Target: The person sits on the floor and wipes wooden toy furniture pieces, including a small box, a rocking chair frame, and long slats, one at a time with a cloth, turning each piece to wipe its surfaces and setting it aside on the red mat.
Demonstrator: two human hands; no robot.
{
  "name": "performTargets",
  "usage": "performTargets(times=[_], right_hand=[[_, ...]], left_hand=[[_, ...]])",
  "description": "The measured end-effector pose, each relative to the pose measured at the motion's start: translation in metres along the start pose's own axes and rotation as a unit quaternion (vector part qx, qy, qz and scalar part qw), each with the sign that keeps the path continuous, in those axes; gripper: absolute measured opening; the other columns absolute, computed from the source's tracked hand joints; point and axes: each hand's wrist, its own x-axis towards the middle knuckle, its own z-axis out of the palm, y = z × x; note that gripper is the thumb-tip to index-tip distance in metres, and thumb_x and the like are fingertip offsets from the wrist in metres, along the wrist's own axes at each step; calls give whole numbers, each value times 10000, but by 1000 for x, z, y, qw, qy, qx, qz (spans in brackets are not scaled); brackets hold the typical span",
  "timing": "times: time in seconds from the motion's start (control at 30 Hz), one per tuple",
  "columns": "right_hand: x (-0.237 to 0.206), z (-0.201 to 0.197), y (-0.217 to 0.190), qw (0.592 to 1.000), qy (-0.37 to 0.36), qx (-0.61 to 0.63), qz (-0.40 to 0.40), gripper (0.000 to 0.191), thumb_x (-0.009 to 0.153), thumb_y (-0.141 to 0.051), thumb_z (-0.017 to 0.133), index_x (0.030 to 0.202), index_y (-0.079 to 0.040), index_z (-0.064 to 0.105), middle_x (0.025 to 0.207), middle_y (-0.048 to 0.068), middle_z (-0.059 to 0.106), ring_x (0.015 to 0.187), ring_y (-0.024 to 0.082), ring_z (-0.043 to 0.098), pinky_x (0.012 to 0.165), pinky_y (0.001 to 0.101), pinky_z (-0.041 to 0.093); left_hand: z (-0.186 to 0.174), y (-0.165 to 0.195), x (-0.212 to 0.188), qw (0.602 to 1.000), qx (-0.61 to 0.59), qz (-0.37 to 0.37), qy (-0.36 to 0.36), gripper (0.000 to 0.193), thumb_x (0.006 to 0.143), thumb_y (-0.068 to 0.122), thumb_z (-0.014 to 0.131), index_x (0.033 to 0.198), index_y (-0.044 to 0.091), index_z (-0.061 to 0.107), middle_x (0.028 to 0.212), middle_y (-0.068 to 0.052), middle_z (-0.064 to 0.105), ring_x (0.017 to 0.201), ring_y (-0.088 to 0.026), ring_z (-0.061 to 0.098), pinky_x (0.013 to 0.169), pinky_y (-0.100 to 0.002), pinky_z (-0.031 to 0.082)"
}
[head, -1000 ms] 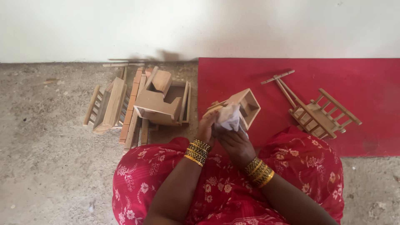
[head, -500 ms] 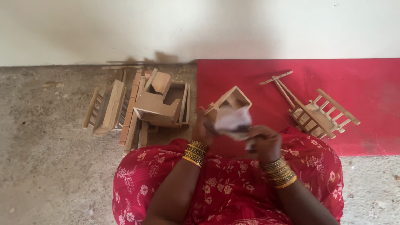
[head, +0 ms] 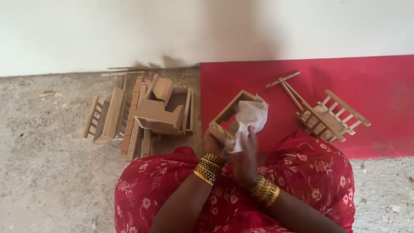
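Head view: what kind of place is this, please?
Probably a simple home craft spot on the floor. A person sits on rough concrete floor by a plain white wall, with a red mat and small wooden toy pieces around.

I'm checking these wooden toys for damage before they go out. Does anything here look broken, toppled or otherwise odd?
No visible damage. The slatted wooden toy cart lies tilted on the red mat, and the pale wooden pieces on the concrete floor are heaped unevenly. The left hand holds a small wooden box frame; the right hand holds a white cloth.
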Motion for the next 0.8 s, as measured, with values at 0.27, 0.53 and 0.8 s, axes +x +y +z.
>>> performTargets(times=[0.27,0.53,0.8], right_hand=[[48,-8,62,886,156,326,291,622,1032,-263,527,1573,-59,296,1504,263,466,832,263,633,567,335,548],[54,-44,132,849,-49,342,400,335,1029,-207,602,1305,-16,617,1164,132,721,943,184,750,709,317,657],[33,-44,163,976,-144,-90,136,289,971,-292,735,1137,-57,757,946,98,773,837,188,728,717,314,573]], left_hand=[[33,-9,-16,974,14,-84,211,274,1028,315,381,1051,105,555,912,-87,577,774,-215,634,781,-483,581],[14,15,-11,995,34,-93,-4,299,1021,281,514,768,144,596,577,-7,569,498,-148,535,519,-351,492],[58,35,-29,852,521,-30,-28,221,956,277,597,836,134,716,656,-2,664,545,-108,605,498,-336,525]])
